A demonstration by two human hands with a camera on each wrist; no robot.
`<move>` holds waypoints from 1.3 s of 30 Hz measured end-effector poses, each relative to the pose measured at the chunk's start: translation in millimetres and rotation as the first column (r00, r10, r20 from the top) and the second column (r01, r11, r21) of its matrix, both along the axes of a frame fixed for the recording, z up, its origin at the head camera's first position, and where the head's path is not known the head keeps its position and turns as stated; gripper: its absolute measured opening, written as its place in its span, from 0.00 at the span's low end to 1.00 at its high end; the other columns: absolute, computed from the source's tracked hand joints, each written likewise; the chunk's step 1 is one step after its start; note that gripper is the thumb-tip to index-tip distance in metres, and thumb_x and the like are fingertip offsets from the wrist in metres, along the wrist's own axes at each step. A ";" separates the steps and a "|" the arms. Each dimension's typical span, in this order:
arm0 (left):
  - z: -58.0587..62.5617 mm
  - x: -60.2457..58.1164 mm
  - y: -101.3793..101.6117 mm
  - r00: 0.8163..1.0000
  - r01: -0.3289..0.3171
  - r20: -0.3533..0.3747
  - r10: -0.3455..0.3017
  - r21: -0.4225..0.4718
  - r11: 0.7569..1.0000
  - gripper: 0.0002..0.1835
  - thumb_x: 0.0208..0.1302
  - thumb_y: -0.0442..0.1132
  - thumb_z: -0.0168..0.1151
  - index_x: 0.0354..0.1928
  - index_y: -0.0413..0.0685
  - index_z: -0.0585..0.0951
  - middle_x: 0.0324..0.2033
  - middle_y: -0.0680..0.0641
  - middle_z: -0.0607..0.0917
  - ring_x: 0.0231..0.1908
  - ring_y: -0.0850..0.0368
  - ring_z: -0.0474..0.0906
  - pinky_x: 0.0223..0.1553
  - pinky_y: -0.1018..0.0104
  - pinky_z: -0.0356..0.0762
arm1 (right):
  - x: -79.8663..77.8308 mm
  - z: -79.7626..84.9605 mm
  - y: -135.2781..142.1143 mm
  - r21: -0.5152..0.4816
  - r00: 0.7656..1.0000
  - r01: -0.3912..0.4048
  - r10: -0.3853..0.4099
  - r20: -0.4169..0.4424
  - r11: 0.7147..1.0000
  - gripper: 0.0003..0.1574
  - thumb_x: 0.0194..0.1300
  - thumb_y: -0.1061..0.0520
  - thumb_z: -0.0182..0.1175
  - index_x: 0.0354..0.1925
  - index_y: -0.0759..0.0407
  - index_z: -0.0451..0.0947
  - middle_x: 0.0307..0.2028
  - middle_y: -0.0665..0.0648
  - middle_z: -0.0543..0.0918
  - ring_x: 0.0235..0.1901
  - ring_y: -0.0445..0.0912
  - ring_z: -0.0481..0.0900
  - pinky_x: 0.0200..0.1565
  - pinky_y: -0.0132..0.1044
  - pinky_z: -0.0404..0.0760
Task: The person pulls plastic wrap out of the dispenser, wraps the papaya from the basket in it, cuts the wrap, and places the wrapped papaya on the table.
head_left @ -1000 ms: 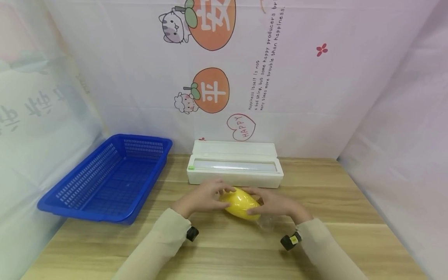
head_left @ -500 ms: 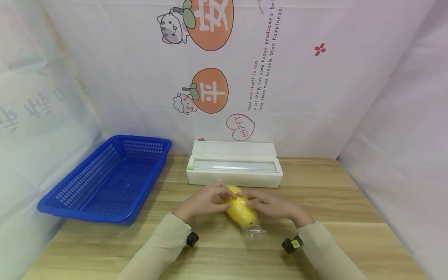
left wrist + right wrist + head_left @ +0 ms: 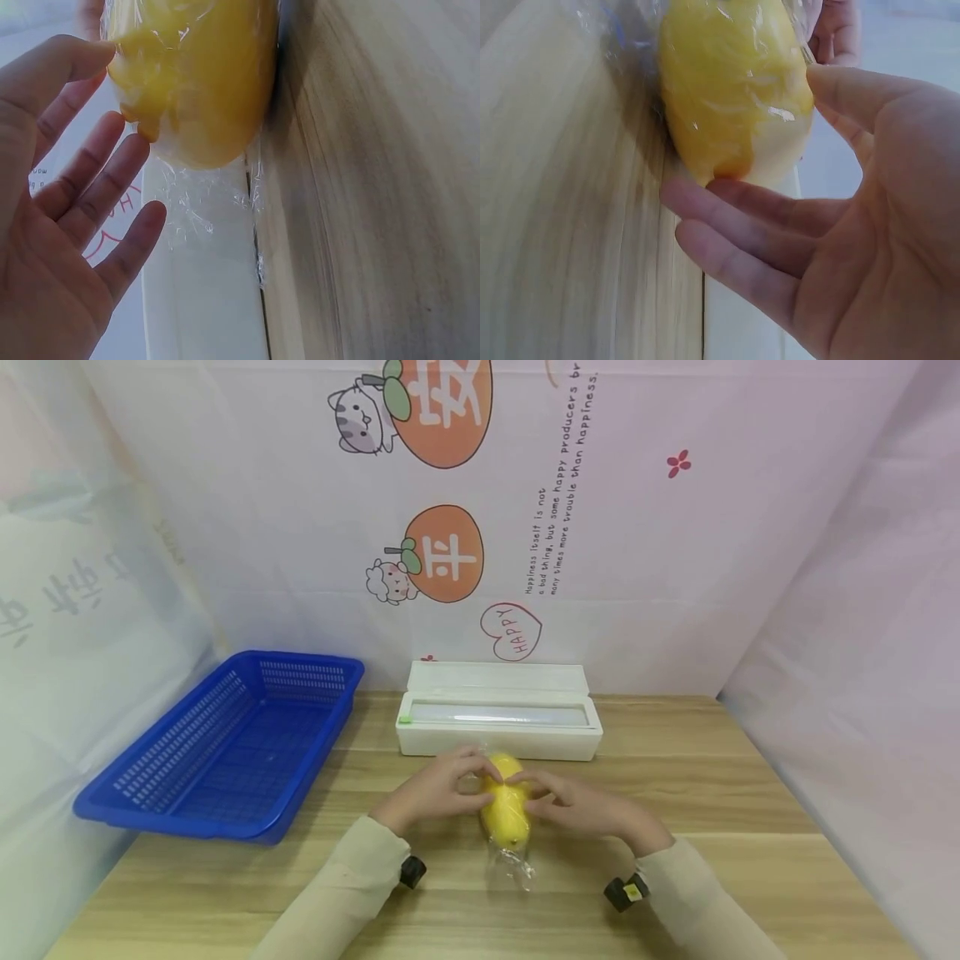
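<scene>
A yellow mango (image 3: 507, 822) wrapped in clear cling film (image 3: 513, 864) lies on the table, its long side pointing toward me. Loose film sticks out at its near end. From the left, my left hand (image 3: 431, 792) touches the mango with thumb and fingertips; the left wrist view shows the hand's (image 3: 67, 217) fingers spread and fairly straight, the little finger off the fruit. Opposite it, my right hand (image 3: 588, 806) touches the other side. The right wrist view shows that hand's (image 3: 840, 217) thumb and fingertips at the mango (image 3: 727, 97), the palm clear of it.
Just behind the mango stands a white cling film box (image 3: 498, 743) with its lid (image 3: 498, 679) raised and a roll inside. A blue plastic basket (image 3: 300, 768) sits at the left. Printed cloth (image 3: 615, 610) hangs behind the wooden table (image 3: 712, 810).
Between my hands the mango has turned, its near end swinging from the right round toward me. The loose film has moved with it. My hands have stayed nearly in place.
</scene>
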State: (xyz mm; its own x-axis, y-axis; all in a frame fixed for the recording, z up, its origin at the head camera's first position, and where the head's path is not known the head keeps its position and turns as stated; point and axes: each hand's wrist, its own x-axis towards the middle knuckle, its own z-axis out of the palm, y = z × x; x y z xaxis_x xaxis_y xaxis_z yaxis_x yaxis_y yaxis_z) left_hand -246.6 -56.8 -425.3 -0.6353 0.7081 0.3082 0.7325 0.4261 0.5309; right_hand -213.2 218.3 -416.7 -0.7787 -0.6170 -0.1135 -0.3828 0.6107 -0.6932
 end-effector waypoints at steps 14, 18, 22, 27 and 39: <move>-1.6 20.5 5.7 0.959 0.121 -0.232 -0.163 -0.183 0.976 0.22 0.51 0.38 0.78 0.47 0.55 0.79 0.39 0.58 0.79 0.37 0.68 0.73 0.41 0.78 0.73 | 2.1 5.2 -6.0 -0.003 1.000 -0.020 0.020 -0.001 1.000 0.28 0.75 0.42 0.54 0.70 0.32 0.63 0.62 0.63 0.76 0.54 0.56 0.80 0.51 0.54 0.80; -0.9 27.5 11.1 0.952 0.141 -0.237 -0.195 -0.225 0.964 0.22 0.51 0.41 0.78 0.46 0.57 0.78 0.39 0.60 0.78 0.35 0.69 0.70 0.40 0.80 0.70 | 0.6 4.1 -6.5 -0.004 1.000 -0.030 0.030 -0.009 1.000 0.27 0.76 0.42 0.54 0.69 0.31 0.63 0.62 0.63 0.77 0.54 0.56 0.80 0.52 0.55 0.79; 0.4 31.9 14.8 0.948 0.163 -0.236 -0.212 -0.209 0.964 0.20 0.52 0.41 0.78 0.44 0.57 0.79 0.39 0.60 0.78 0.36 0.68 0.71 0.40 0.80 0.70 | -0.1 3.4 -6.9 -0.004 0.999 -0.036 0.036 -0.005 0.999 0.28 0.76 0.42 0.54 0.70 0.32 0.62 0.62 0.63 0.77 0.55 0.57 0.80 0.52 0.56 0.79; 1.1 31.8 16.7 0.946 0.184 -0.235 -0.225 -0.182 0.966 0.10 0.57 0.41 0.73 0.38 0.57 0.81 0.37 0.59 0.79 0.37 0.69 0.74 0.41 0.82 0.70 | -0.2 2.9 -6.4 -0.009 0.999 -0.035 0.035 0.002 0.999 0.28 0.76 0.43 0.53 0.71 0.34 0.61 0.61 0.63 0.77 0.53 0.57 0.80 0.51 0.53 0.80; -9.3 22.4 13.3 0.973 0.207 -0.086 -0.212 -0.061 0.976 0.04 0.68 0.41 0.65 0.37 0.56 0.79 0.36 0.61 0.78 0.38 0.72 0.74 0.43 0.80 0.74 | 8.7 -14.0 -10.5 0.041 0.990 -0.004 0.010 -0.141 0.999 0.63 0.51 0.63 0.75 0.76 0.36 0.54 0.67 0.55 0.70 0.55 0.50 0.77 0.51 0.44 0.81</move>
State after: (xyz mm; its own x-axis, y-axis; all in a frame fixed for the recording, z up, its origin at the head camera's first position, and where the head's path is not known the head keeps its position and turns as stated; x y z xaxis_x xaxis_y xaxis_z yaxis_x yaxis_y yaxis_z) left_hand -224.2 -43.6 -434.6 -0.4418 0.8390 0.3176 0.8527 0.2828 0.4392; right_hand -204.5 207.9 -430.8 -0.7843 -0.6197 -0.0276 -0.4794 0.6339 -0.6069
